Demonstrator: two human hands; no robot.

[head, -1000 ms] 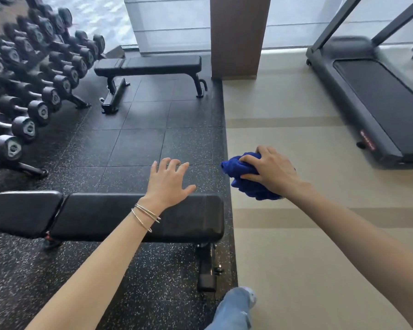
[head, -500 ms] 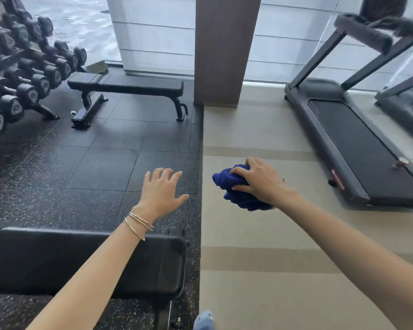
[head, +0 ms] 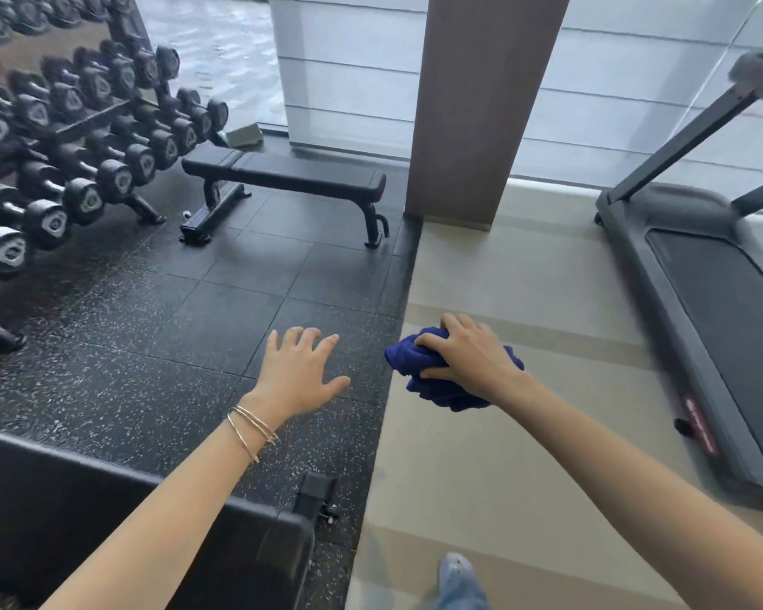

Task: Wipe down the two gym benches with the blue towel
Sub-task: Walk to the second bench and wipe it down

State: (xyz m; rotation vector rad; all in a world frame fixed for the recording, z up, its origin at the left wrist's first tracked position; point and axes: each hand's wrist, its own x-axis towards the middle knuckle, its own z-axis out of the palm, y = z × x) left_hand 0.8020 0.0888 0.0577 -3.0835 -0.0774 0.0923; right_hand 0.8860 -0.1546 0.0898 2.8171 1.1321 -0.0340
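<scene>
Over the seam where black speckled rubber tiles (head: 150, 328) meet beige floor (head: 503, 275), mid-frame: blue towel (head: 432, 391).

- Towel: deep royal blue and bunched into a tight wad. The folds are soft and crumpled, and no flat edge shows.
- Right hand (head: 470, 358): sits on top of the wad, gripping it, with fingers curled over the far side and thumb pressed into the near side. Cloth bulges out left of the fingertips, below the palm, and a little past the little-finger side.
- Towel position: held in the air above the beige floor, just right of the seam. It touches neither bench.
- Left hand (head: 298, 372): just beside the towel on its left, with a clear gap between them. It is palm down over the tiles with fingers spread wide and straight, holding nothing. Thin gold bangles (head: 252, 429) circle the wrist.
- Near bench (head: 62, 512): black padded top at bottom left, with the left forearm crossing above its end. Part of its metal foot (head: 316, 493) shows on the tiles by the seam. The towel is ahead of it and to the right, apart.
- Far bench (head: 291, 173): flat black pad on a black frame, upper middle, standing on the dark tiles next to a brown pillar (head: 481, 103). It is well apart from both hands.
- Surroundings: dumbbell rack (head: 84, 138) left of the far bench; treadmill (head: 714, 310) at right on the beige floor; denim leg (head: 459, 585) at the bottom edge.
</scene>
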